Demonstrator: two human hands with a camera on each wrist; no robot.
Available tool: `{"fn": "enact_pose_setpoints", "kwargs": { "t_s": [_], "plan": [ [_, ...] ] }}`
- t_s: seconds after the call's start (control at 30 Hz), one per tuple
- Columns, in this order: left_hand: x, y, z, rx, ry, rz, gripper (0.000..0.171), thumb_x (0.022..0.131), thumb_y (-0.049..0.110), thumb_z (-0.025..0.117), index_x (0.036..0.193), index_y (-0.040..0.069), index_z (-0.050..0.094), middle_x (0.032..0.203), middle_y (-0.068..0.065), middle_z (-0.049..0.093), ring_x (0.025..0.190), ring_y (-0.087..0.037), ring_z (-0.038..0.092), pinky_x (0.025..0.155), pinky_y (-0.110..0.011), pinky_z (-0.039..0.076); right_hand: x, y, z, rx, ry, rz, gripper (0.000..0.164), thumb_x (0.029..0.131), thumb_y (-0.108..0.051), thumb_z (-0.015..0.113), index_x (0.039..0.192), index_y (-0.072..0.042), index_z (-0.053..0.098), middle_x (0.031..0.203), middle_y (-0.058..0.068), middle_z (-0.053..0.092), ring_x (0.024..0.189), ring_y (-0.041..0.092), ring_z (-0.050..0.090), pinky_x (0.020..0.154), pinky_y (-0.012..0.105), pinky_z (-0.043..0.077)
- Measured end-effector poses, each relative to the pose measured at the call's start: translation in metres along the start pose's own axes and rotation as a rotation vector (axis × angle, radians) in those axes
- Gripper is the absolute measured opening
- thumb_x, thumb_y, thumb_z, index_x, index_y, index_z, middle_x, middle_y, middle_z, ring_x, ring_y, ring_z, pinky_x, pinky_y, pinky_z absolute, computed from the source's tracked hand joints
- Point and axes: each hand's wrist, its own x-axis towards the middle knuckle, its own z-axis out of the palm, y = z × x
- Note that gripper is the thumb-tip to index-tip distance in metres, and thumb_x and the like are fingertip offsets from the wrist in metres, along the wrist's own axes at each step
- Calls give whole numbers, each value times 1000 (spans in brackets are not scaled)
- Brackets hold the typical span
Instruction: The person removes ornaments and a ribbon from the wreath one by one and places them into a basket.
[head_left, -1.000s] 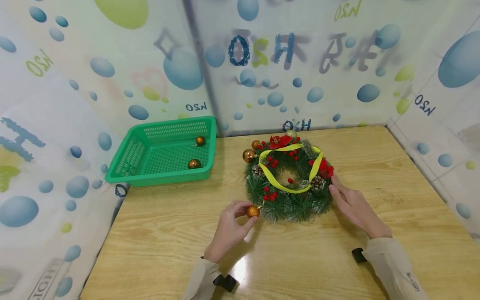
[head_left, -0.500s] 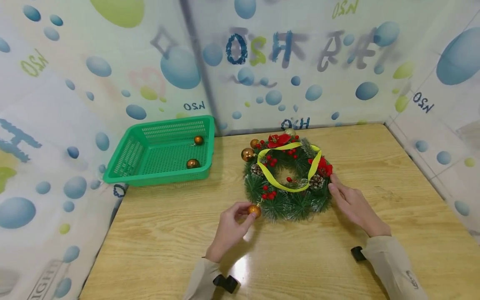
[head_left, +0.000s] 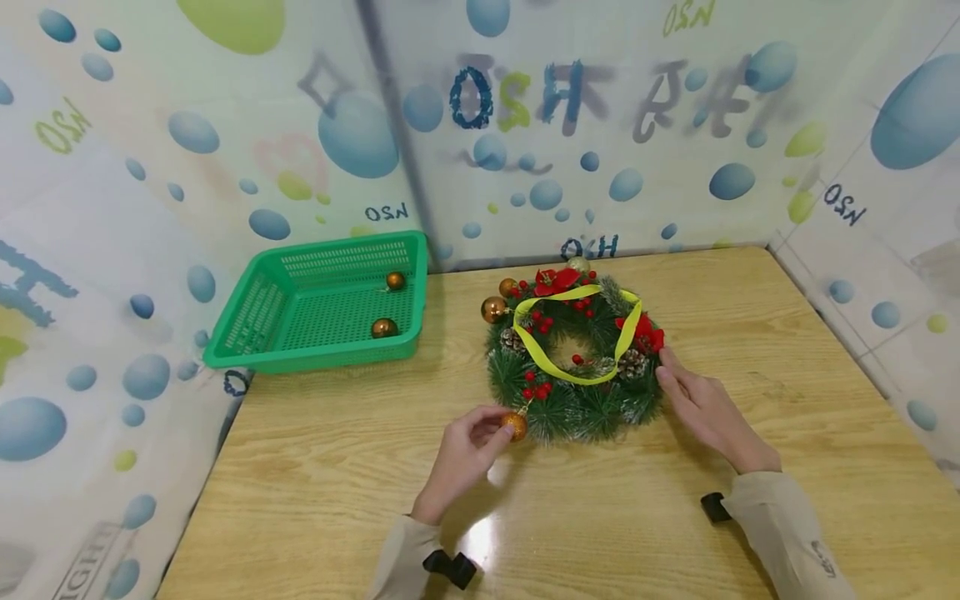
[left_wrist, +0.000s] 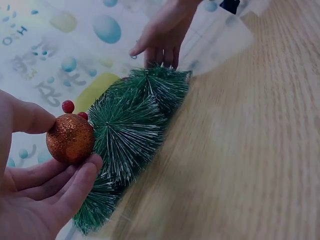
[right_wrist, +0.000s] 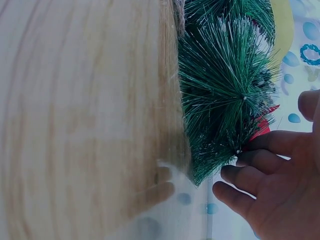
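A green Christmas wreath (head_left: pixel 600 417) lies on the table, dressed with red flowers, red berries, pine cones and a loop of yellow ribbon (head_left: pixel 547 364). At its front left edge my left hand (head_left: pixel 467 454) pinches a glittery copper bauble (left_wrist: pixel 71 139) between thumb and fingers. The bauble's small hanger points toward the berries on the wreath. My right hand (head_left: pixel 708 412) rests against the wreath's right side, fingers extended, as the right wrist view shows with the fingertips (right_wrist: pixel 250 159) at the needles. Two copper baubles and a pale gold bauble (head_left: pixel 578 264) sit along the wreath's upper left and top.
A green plastic basket (head_left: pixel 315 363) stands at the back left of the wooden table (head_left: pixel 337 500). Inside it lie a shiny brown bauble (head_left: pixel 384 327) and a smaller copper bauble (head_left: pixel 395 281). A patterned curtain-like wall (head_left: pixel 547 150) closes off the back and sides.
My left hand has brought the bauble slightly right, closer against the wreath's front left edge. My right hand stays at the wreath's right side.
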Motion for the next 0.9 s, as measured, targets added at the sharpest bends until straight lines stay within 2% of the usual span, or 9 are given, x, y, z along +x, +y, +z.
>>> {"fn": "enact_pose_setpoints", "kwargs": {
  "t_s": [0.13,0.3,0.53,0.9],
  "plan": [
    [-3,-1,-1,19,4,21,26,93,8,72,117,0,70,109,-18,73,97,-28,72,85,-22,60,0,-1,0,7,6,-9,63,112,-40,29,158,4,23,163,25,22,146,50,31,115,67,31],
    [-5,-1,-10,26,46,25,24,92,5,72,116,0,71,108,-16,73,96,-25,72,87,-23,60,0,-1,1,8,9,-17,63,112,-39,30,157,5,23,163,26,22,145,50,31,115,67,31],
    [-2,10,-34,26,109,81,27,90,-1,72,117,-2,69,112,-18,72,99,-29,70,90,-27,61,-1,0,0,-4,19,-19,63,112,-38,30,155,8,27,162,28,24,144,51,32,113,66,32],
    [13,32,-71,90,199,150,30,94,5,71,123,-1,67,116,-18,70,105,-29,68,91,-25,60,-1,-3,-1,13,1,-10,64,112,-39,30,155,8,27,163,27,22,146,51,29,114,67,30]
  ]
}}
